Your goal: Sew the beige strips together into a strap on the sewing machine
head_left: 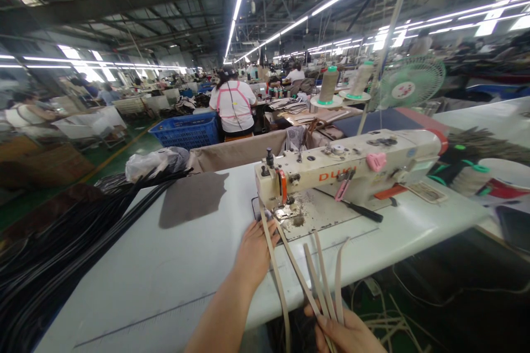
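My left hand lies flat on the white table, fingers stretched toward the needle area of a cream sewing machine, and it touches a tan strap that runs from under the presser foot toward me. My right hand is at the bottom edge, closed around a bundle of several tan straps that fan up toward the machine.
A pile of long black straps covers the table's left side, with a grey cloth piece beside it. Thread cones and a green fan stand behind the machine. A person works at the bench ahead by a blue crate.
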The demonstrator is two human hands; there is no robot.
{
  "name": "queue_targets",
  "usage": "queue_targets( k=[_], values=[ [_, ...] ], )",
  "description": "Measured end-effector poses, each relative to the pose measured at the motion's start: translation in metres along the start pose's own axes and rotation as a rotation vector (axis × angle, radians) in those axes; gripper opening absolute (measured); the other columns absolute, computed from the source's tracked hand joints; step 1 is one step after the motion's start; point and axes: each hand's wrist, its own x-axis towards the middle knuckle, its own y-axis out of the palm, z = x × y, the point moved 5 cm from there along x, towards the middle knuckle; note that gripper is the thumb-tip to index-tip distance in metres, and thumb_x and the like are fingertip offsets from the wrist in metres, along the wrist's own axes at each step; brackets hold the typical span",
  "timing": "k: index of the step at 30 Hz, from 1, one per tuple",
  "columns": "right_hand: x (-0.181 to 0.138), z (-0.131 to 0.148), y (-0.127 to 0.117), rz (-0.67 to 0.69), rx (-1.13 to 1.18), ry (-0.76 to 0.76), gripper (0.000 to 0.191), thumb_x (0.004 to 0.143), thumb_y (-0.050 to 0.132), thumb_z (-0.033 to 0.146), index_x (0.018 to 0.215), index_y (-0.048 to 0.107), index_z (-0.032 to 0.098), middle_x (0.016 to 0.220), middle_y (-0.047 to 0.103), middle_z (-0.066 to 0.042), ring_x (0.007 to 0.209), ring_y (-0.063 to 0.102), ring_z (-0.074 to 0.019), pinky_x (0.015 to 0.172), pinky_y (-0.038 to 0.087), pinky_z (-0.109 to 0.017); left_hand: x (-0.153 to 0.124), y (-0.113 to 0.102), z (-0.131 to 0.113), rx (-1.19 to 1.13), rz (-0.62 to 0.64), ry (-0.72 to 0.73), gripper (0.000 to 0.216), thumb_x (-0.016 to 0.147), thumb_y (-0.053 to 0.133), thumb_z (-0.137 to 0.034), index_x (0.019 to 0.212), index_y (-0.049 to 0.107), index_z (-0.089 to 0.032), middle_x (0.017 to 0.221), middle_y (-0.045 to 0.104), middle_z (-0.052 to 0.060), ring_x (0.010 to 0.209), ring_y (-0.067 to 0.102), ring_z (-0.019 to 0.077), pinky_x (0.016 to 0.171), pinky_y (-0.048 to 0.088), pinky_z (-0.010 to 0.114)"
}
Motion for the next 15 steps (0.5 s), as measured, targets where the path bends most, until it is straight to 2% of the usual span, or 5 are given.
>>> queue_targets(
  k=[4, 9, 13, 15],
  values=[
    [-0.007, 0.0065, 0.0047, 0.023, 0.011, -0.022, 0.069, 0.066, 0.083, 0.072, 0.106, 0.069, 0.017, 0.058, 0.063, 0.004, 0.048, 0.064, -0.014, 0.045, 0.039, -0.023, 0.0, -0.0001, 0.0, 0.012, -0.002, 0.0, 0.035, 0.109, 0.044, -0.033, 0.134, 0.068, -0.024, 0.139, 0.07, 0.009, 0.135, 0.062, 0.0284, 0.116, 0.049, 0.059],
    [-0.0074, 0.0093, 0.0067, 0.017, 0.026, -0.029, 0.072, 0.06, 0.086, 0.072, 0.101, 0.07, 0.016, 0.06, 0.064, 0.002, 0.054, 0.066, -0.0155, 0.049, 0.043, -0.024, 0.0006, 0.0001, -0.0003, 0.02, 0.025, -0.01, 0.036, 0.11, 0.043, -0.033, 0.134, 0.068, -0.021, 0.14, 0.07, 0.01, 0.134, 0.063, 0.0294, 0.116, 0.049, 0.06],
    [-0.0074, 0.0093, 0.0062, 0.02, 0.012, -0.033, 0.067, 0.066, 0.084, 0.07, 0.104, 0.069, 0.016, 0.061, 0.065, 0.003, 0.051, 0.066, -0.0145, 0.047, 0.041, -0.023, -0.0003, 0.0003, 0.0003, 0.017, 0.018, -0.008, 0.036, 0.11, 0.043, -0.034, 0.134, 0.067, -0.023, 0.139, 0.07, 0.009, 0.134, 0.063, 0.0287, 0.116, 0.049, 0.059],
    [-0.0062, 0.007, 0.0045, 0.016, 0.011, -0.024, 0.068, 0.065, 0.084, 0.071, 0.103, 0.069, 0.017, 0.06, 0.065, 0.003, 0.049, 0.065, -0.0143, 0.046, 0.04, -0.023, -0.0007, 0.001, 0.0007, 0.017, 0.015, -0.005, 0.036, 0.11, 0.043, -0.035, 0.134, 0.068, -0.023, 0.139, 0.07, 0.009, 0.134, 0.063, 0.0288, 0.116, 0.049, 0.059]
  ],
)
